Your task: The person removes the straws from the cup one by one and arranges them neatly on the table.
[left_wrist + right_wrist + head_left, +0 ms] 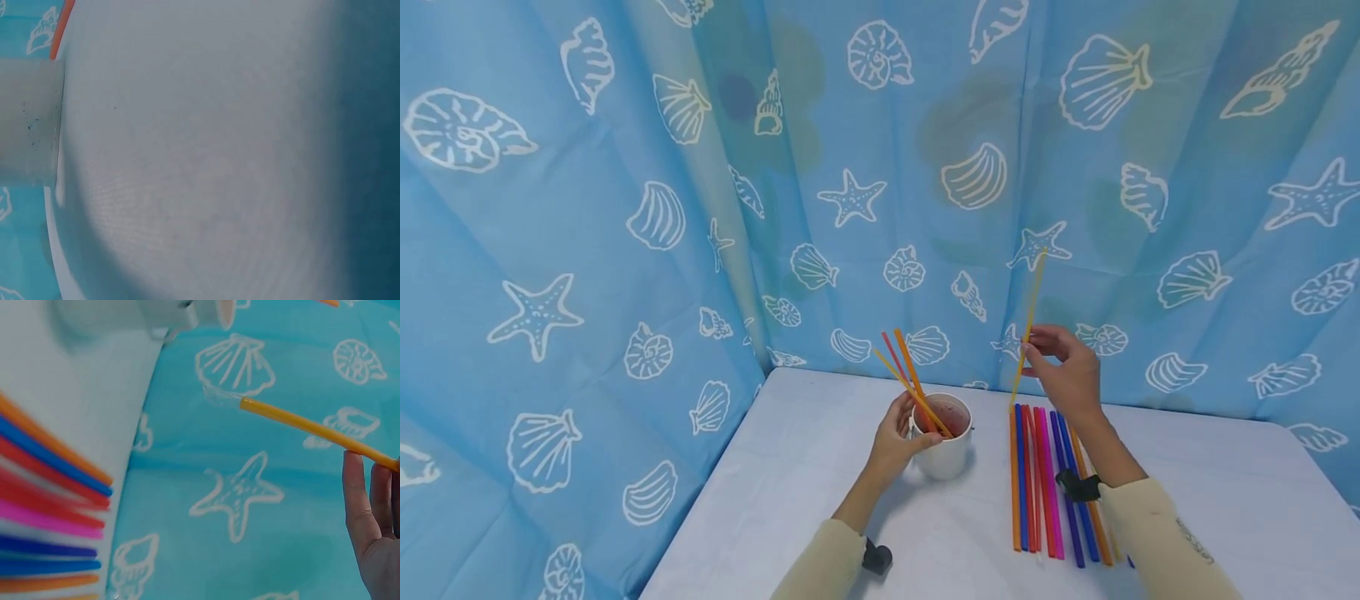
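My left hand [895,442] grips a small white bucket [945,458] from its left side, the thumb lying along the near rim. Several straws lean out of the bucket to the left, among them an orange straw [907,358], a red straw [888,343] and a yellow one. Above the back of the table, my right hand [1067,367] pinches a yellow straw [1033,296] that stands nearly upright. Clear film [222,397] sticks out past one end of that straw in the right wrist view. In the left wrist view only the bucket's side [28,122] shows, without the hand.
A row of loose straws in orange, blue, red, pink and purple lies on the white-covered table [962,550], partly under my right forearm; a pink straw [1051,483] is among them. Behind and to the left hangs a blue curtain [865,250] printed with seashells.
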Demonstrator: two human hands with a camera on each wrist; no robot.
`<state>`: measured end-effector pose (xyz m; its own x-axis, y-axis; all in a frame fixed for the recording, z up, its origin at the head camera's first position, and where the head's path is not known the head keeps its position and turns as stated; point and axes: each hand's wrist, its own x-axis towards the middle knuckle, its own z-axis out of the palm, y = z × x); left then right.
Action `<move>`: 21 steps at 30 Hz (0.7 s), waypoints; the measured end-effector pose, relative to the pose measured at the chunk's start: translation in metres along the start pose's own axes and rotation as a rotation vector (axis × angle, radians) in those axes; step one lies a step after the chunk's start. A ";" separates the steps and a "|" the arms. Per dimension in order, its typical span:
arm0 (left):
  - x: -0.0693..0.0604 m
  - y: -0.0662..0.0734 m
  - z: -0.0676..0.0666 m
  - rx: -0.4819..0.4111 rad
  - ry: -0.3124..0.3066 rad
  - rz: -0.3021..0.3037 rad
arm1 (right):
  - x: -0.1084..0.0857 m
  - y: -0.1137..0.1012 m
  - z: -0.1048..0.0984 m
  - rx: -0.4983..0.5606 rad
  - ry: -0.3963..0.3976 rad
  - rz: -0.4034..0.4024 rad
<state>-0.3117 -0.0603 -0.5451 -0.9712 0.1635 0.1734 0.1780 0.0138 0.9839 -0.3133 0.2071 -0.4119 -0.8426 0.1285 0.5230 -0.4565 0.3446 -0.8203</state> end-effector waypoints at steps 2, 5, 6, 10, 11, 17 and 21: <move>0.000 0.000 0.000 -0.001 -0.001 0.003 | -0.003 0.004 -0.007 -0.037 0.008 0.016; -0.001 0.000 -0.001 -0.006 -0.003 0.009 | -0.009 0.013 -0.016 -0.082 0.023 0.025; -0.001 0.000 -0.001 -0.007 -0.003 0.011 | -0.011 0.017 -0.019 -0.098 0.029 0.020; -0.001 -0.001 0.000 -0.013 -0.004 0.005 | -0.018 0.033 -0.030 -0.152 0.049 0.029; -0.001 -0.001 0.000 -0.015 -0.006 0.002 | -0.020 0.036 -0.033 -0.161 0.054 0.035; -0.006 0.014 0.000 -0.029 -0.022 -0.010 | -0.031 0.047 -0.050 -0.222 0.070 0.106; -0.011 0.026 0.000 -0.032 -0.021 0.001 | -0.037 0.056 -0.063 -0.279 0.068 0.146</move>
<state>-0.2960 -0.0616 -0.5212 -0.9673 0.1846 0.1740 0.1737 -0.0179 0.9846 -0.2899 0.2801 -0.4629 -0.8682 0.2541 0.4262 -0.2280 0.5585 -0.7975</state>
